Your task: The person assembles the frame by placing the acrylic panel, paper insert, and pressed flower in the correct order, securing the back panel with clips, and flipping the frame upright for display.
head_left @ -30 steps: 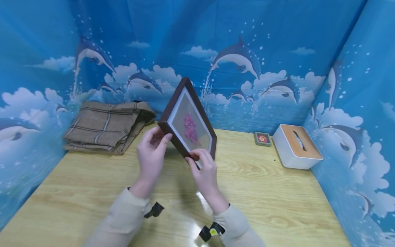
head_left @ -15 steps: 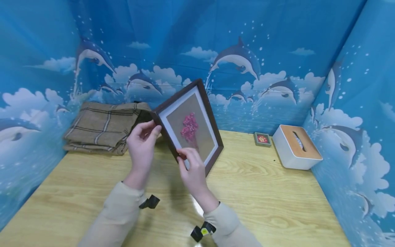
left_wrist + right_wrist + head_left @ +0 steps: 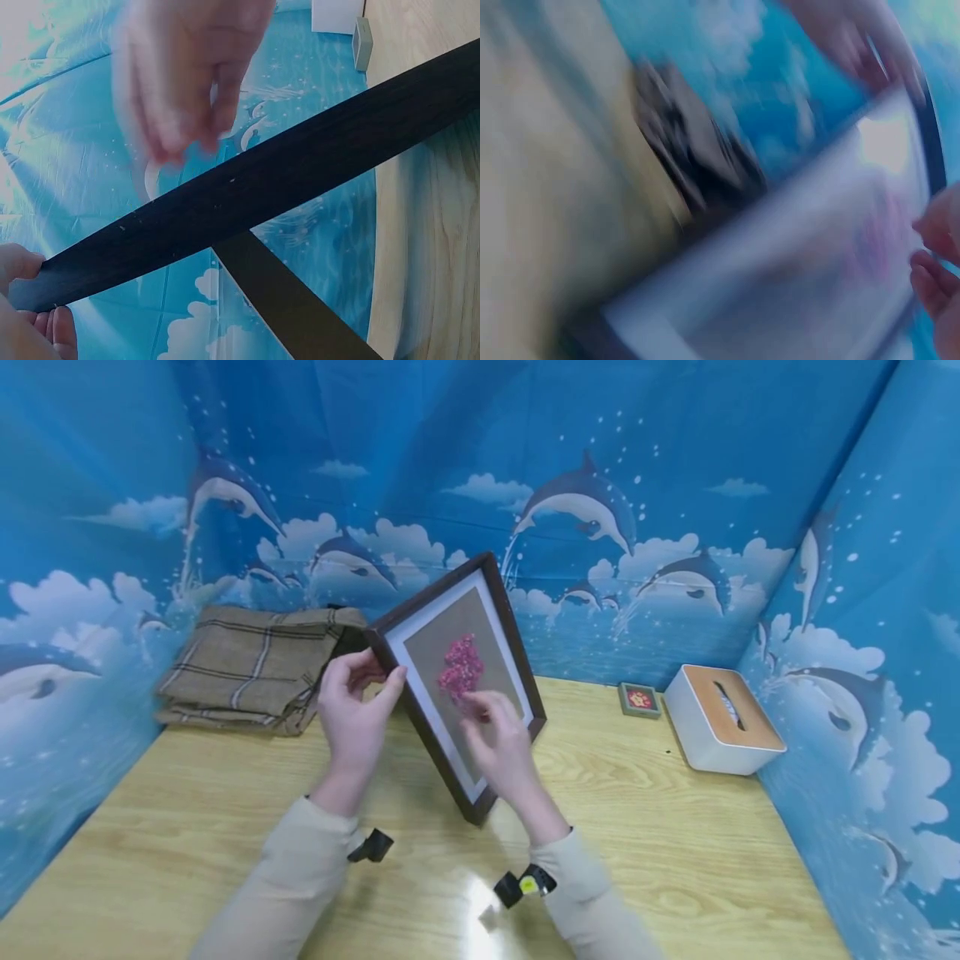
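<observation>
A dark brown picture frame [image 3: 431, 739] with a white mat and a pink flower picture [image 3: 461, 664] is tilted, one corner pointing down. Whether that corner touches the table cannot be told. My left hand [image 3: 352, 718] pinches the frame's left corner, thumb on the near side. My right hand [image 3: 501, 747] is in front of the picture with loosely bent fingers and holds nothing; in the left wrist view, the right hand [image 3: 191, 82] is blurred and apart from the frame's edge [image 3: 225, 191]. A brown support leg [image 3: 289, 300] sticks out behind the frame.
On the wooden table [image 3: 660, 860], a folded brown plaid cloth [image 3: 247, 664] lies at the back left. A small green square box [image 3: 640, 700] and a white tissue box [image 3: 720, 718] with a wooden lid stand at the back right. Blue dolphin curtains [image 3: 420, 468] enclose the table.
The frame has turned so that its picture faces the camera more. My right hand has let go of the frame's lower left edge and moved right, across the picture. The left hand keeps its pinch.
</observation>
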`<state>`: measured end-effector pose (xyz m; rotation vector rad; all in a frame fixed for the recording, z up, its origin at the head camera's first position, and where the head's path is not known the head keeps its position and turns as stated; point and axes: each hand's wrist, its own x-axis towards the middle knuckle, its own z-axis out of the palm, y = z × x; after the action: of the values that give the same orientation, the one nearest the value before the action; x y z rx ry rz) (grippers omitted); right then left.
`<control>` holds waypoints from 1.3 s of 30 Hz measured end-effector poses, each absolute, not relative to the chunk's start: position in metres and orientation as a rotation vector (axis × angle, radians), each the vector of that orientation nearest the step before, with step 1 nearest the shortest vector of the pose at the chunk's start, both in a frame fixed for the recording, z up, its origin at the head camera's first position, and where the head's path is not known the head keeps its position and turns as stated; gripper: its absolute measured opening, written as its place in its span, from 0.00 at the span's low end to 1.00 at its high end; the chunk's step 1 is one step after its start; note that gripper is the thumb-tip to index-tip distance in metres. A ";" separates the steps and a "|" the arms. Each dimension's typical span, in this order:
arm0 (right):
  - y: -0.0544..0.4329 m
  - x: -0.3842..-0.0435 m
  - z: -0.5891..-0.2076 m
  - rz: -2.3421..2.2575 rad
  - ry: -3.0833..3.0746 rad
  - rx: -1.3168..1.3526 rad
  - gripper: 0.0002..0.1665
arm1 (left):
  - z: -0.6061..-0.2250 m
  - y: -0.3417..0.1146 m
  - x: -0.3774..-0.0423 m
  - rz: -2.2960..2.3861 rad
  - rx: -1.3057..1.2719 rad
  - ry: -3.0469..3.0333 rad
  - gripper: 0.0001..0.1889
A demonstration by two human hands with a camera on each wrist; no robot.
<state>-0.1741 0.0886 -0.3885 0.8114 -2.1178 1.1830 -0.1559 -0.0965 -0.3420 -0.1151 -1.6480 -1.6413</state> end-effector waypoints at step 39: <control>0.195 -0.230 -0.455 1.422 -2.360 0.128 0.18 | -0.334 -0.109 -0.192 -1.634 -0.370 -1.846 0.26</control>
<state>-0.2296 0.1949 -0.4548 0.1276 -2.3601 1.4217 -0.1922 -0.1091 -0.3342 -0.3695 -1.8455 -1.6343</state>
